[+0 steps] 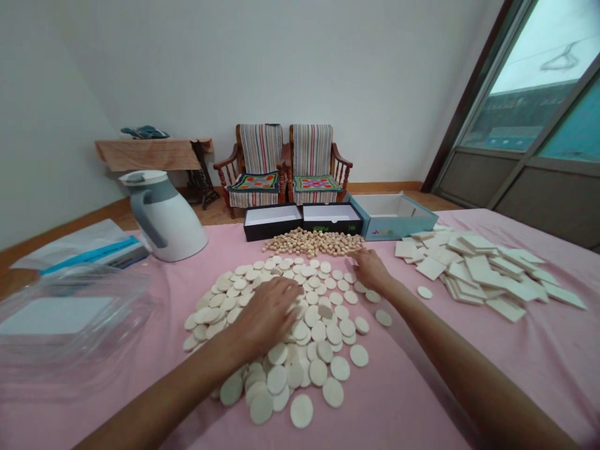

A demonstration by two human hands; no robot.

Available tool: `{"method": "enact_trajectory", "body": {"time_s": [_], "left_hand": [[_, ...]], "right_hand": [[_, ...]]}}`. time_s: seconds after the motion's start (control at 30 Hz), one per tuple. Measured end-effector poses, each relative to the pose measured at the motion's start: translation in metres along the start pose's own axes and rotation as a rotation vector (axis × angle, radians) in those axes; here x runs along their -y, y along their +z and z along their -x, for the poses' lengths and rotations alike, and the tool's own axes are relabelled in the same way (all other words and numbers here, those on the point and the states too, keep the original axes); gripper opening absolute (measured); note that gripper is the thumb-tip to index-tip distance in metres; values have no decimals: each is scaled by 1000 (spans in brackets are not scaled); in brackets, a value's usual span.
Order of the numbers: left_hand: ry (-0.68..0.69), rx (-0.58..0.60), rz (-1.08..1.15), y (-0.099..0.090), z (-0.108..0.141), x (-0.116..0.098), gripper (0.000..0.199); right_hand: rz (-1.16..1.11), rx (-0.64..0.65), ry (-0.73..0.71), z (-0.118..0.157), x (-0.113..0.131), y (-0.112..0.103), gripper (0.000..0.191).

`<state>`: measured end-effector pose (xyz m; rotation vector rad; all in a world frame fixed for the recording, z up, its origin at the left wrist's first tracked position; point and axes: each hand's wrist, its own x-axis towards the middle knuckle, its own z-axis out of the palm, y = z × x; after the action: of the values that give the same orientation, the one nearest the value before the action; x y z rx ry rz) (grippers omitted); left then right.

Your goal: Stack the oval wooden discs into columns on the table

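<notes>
At the left edge of the pink-covered worktop (398, 400) stood a clear plastic box (70, 325), a white panel showing through its wall, with a white thermal jug (171, 225) just beyond it. Your left hand (267, 315) lay flat on the pile of pale round discs (304, 350) at mid-worktop, the grip open and fingers spread, with no single disc visibly held. This flat contact spread pressure across several discs at once.

Toward the far edge, two open black boxes (272, 232) showed white linings; their contents could not be made out. A heap of small wooden pellets (313, 242) lay just in front of them, outside any container. Your right hand (370, 270) rested at the far side of the disc pile, near the pellets, fingers curled downward; whether that grip held a disc could not be told. Farther right stood an open blue box (375, 228), its pale interior showing. Pale square tiles (482, 275) lay heaped toward the right edge, a stray disc (424, 292) just left of them.
</notes>
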<state>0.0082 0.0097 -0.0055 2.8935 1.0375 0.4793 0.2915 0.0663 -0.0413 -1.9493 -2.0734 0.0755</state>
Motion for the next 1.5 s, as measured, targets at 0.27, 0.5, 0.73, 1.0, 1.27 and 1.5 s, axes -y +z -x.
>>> {"method": "enact_trajectory", "body": {"time_s": [0.27,0.5,0.73,1.0,1.27,1.5], "left_hand": [[434,230,46,29,-27,-84,21],[439,256,-15,55,-47,-90,36],[397,252,-82,53,-55,-80,17],[367,226,-110,53,-53,-82,5],[236,180,-116,53,-48,-59,14],[249,162,-135,38,-43,-51,10]], "right_hand": [[-60,6,-13,15,1,2,23],[-151,41,-75,33,-16,-26,28],[330,218,342,68,-103,-38,23],[-62,173,93,58,-75,-30,30],[-117,166,-64,60,-35,-9,35],[-116,169,-34,54,-23,1,27]]}}
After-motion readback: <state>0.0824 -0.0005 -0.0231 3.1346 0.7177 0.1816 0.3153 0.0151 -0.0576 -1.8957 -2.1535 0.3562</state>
